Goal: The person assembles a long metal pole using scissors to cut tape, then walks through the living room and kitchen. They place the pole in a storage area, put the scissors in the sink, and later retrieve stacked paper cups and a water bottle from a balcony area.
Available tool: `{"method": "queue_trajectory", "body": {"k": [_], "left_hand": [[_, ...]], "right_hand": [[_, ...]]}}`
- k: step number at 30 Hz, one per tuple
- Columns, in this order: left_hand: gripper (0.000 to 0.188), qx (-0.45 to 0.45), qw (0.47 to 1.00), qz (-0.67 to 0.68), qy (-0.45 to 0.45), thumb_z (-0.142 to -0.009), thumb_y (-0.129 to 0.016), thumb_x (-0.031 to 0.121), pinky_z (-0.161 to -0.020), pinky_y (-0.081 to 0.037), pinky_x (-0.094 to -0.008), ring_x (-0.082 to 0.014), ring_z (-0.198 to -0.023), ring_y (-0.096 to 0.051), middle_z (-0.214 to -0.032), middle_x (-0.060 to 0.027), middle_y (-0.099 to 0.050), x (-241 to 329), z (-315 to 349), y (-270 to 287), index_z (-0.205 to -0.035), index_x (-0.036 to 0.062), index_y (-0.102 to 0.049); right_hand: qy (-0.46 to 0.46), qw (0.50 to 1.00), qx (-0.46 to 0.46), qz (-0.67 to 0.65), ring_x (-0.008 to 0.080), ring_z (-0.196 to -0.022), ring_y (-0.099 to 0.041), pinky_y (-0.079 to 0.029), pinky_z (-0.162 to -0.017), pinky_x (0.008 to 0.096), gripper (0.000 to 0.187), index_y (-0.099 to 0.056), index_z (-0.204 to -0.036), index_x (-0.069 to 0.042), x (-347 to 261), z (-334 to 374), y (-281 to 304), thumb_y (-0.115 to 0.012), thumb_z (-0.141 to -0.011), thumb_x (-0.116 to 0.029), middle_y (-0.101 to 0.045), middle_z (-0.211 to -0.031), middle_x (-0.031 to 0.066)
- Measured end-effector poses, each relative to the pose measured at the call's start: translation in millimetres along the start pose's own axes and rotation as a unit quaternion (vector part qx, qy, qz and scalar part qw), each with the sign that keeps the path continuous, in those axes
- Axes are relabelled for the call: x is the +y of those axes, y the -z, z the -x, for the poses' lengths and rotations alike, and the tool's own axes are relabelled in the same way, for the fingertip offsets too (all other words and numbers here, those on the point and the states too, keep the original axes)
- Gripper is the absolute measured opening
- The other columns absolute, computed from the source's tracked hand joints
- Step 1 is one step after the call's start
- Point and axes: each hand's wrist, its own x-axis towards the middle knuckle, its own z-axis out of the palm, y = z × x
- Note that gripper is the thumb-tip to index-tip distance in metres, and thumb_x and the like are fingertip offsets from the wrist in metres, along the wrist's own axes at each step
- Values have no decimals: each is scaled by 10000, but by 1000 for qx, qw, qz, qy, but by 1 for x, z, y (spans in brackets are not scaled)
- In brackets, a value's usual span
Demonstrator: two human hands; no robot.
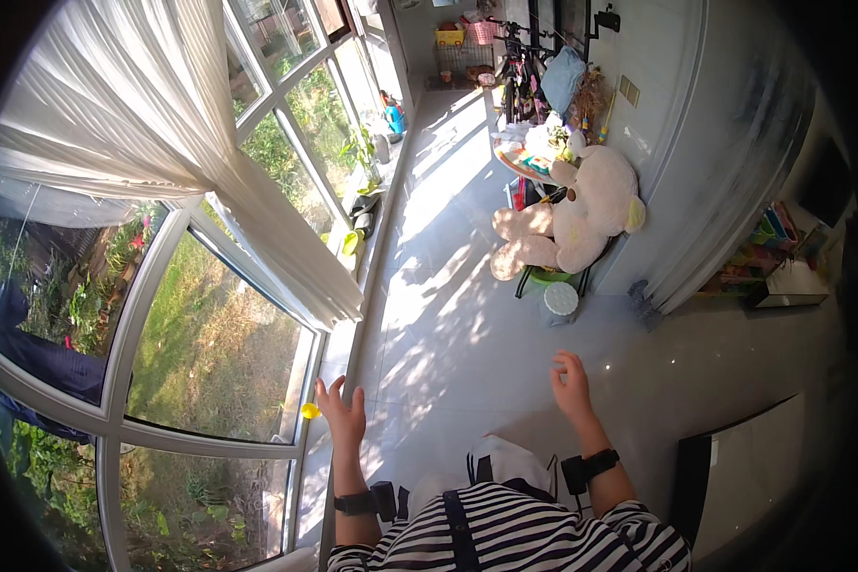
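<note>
My left hand (343,410) is raised near the window, its thumb and fingers apart and nothing visible in it. Just left of its fingers is a small yellow round thing (310,411) beside the window frame; whether they touch I cannot tell. My right hand (571,383) hangs in the air over the grey floor, fingers loosely bent and apart, holding nothing that I can see. Each forearm has a black strap (601,464) with a dark block on it.
Tall windows (210,353) with a white curtain (276,248) line the left side. A large plush bear (596,191) sits at the right wall, with a white round stool (561,300) in front. Farther back stand bicycles (517,71). A dark-edged white cabinet (748,467) is at lower right.
</note>
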Motion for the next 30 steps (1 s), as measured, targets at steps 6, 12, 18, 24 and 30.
{"method": "queue_trajectory", "body": {"k": [6, 12, 18, 24, 30], "left_hand": [[408, 2, 998, -23, 58, -832, -661, 216, -1065, -238, -507, -438, -1333, -224, -1424, -311, -238, -3, -123, -56, -1179, 43, -536], [391, 19, 999, 25, 41, -834, -654, 214, -1074, -236, -486, -431, -1331, -242, -1413, -312, -269, -29, -301, -133, -1178, 66, -542], [394, -85, 995, 47, -15, -829, -661, 233, -1082, -223, -477, -428, -1330, -249, -1427, -286, -273, 9, -489, -221, -1177, 84, -549], [386, -125, 981, 95, -116, -807, -681, 205, -1066, -254, -483, -443, -1290, -301, -1395, -306, -304, 46, -640, -332, -1153, 75, -566], [380, -133, 988, 24, -69, -819, -665, 218, -1050, -264, -481, -434, -1301, -299, -1388, -300, -332, 78, -784, -410, -1157, 77, -560]], "right_hand": [[28, 998, -46, -36, 216, -741, -614, -485, -725, 335, 176, -565, -972, -19, 1, -174, -75, -610, -803, -27, -556, -1159, 150], [20, 998, -52, -20, 218, -724, -611, -481, -725, 349, 148, -576, -962, -26, 26, -313, -150, -613, -820, -37, -554, -1165, 148], [-54, 997, 0, 55, 224, -784, -603, -497, -725, 342, 130, -572, -979, -18, 36, -444, -171, -586, -870, -89, -553, -1142, 131], [-123, 989, 50, 69, 255, -843, -613, -501, -741, 354, 168, -561, -1029, -35, 82, -568, -195, -564, -907, -151, -558, -1092, 115], [-101, 993, 60, 20, 197, -811, -606, -488, -707, 305, 130, -557, -1005, -40, 144, -742, -236, -566, -884, -87, -574, -1102, 109]]}}
